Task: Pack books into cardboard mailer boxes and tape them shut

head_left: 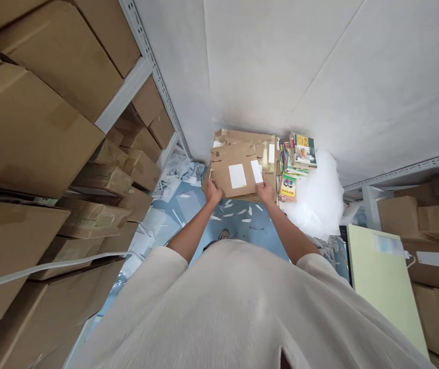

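Observation:
Both hands grip a flattened cardboard box (223, 171) with white labels on its face. My left hand (213, 193) closes on its lower left corner, and my right hand (265, 191) on its lower right edge. Behind and beneath it lies a stack of flattened cardboard (269, 138) against the wall; whether the held piece rests on that stack I cannot tell. Just right of the stack are piled books (302, 151), one with a yellow and green cover (287, 187) lying lower down.
Shelves with cardboard boxes (30, 118) rise on the left, and more boxes (399, 215) stand on the right. A white plastic bundle (319, 200) sits beside the books. Paper scraps (246, 220) litter the blue floor (255, 236). A pale yellow panel (380, 277) stands at right.

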{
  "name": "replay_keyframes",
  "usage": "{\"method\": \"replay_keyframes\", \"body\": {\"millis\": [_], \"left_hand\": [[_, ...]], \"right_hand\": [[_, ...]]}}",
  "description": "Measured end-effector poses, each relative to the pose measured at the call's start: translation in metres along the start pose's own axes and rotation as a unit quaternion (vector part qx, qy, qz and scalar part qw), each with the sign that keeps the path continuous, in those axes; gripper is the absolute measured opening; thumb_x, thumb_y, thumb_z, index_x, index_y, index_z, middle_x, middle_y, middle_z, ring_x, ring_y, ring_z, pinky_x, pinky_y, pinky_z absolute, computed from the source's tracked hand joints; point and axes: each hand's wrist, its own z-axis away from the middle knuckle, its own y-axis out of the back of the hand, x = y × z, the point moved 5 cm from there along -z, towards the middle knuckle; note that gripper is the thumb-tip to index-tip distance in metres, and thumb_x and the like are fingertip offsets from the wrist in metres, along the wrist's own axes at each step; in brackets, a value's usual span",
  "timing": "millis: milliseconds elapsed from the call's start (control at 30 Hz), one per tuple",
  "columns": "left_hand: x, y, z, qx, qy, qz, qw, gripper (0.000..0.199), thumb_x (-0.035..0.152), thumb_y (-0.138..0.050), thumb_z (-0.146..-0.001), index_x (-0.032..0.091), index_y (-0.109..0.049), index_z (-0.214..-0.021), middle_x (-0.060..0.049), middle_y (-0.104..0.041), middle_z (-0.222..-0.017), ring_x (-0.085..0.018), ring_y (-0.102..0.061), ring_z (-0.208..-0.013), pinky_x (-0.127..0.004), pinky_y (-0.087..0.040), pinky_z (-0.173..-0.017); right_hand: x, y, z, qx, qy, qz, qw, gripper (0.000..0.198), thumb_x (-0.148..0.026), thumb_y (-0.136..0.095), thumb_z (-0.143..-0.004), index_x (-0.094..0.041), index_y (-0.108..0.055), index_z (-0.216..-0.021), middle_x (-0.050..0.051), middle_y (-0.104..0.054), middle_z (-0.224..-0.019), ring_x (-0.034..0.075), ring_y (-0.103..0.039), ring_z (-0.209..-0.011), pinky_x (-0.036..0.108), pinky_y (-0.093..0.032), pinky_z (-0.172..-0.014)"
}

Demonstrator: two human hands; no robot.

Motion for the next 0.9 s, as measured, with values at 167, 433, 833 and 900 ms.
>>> {"method": "replay_keyframes", "body": {"millis": [167,433,833,900], "left_hand": [[-0.001,0.004,-0.007,0.005,0.021,0.089,0.996,0.059,0.009,-0.078,-0.079,0.027,-0.061,-0.132,-0.007,-0.072,-0.110,-0.033,-0.075,-0.118,-0.055,-0.056,-0.119],[0.017,0.019,0.001,0.032,0.030,0.042,0.998,0.058,0.008,-0.079,-0.083,0.027,-0.056,-0.133,-0.006,-0.072,-0.124,-0.027,-0.071,-0.126,-0.045,-0.053,-0.118],[0.122,-0.036,0.015,-0.025,-0.139,0.102,0.985,0.066,0.005,-0.072,-0.088,0.025,-0.055,-0.148,-0.014,-0.069,-0.147,-0.026,-0.076,-0.117,-0.042,-0.062,-0.112],[0.140,-0.065,0.028,-0.071,-0.160,0.099,0.979,0.069,0.006,-0.071,-0.089,0.024,-0.053,-0.152,-0.012,-0.074,-0.136,-0.026,-0.077,-0.116,-0.041,-0.062,-0.110]], "right_hand": [[-0.020,0.006,-0.003,0.002,-0.010,-0.061,0.998,0.032,-0.036,-0.074,-0.085,-0.021,-0.075,-0.112,0.015,-0.087,-0.111,0.037,-0.079,-0.114,0.050,-0.064,-0.111],[-0.037,0.013,-0.006,0.018,0.016,-0.103,0.994,0.041,-0.036,-0.069,-0.087,-0.020,-0.072,-0.125,0.015,-0.084,-0.121,0.033,-0.078,-0.119,0.050,-0.061,-0.116],[0.008,0.110,0.012,0.143,0.010,-0.184,0.972,0.033,-0.036,-0.068,-0.082,-0.022,-0.068,-0.112,0.010,-0.080,-0.112,0.028,-0.073,-0.107,0.044,-0.061,-0.105],[0.034,0.137,0.027,0.173,-0.015,-0.195,0.965,0.031,-0.036,-0.067,-0.081,-0.023,-0.065,-0.108,0.009,-0.079,-0.109,0.027,-0.072,-0.105,0.042,-0.061,-0.103]]}}
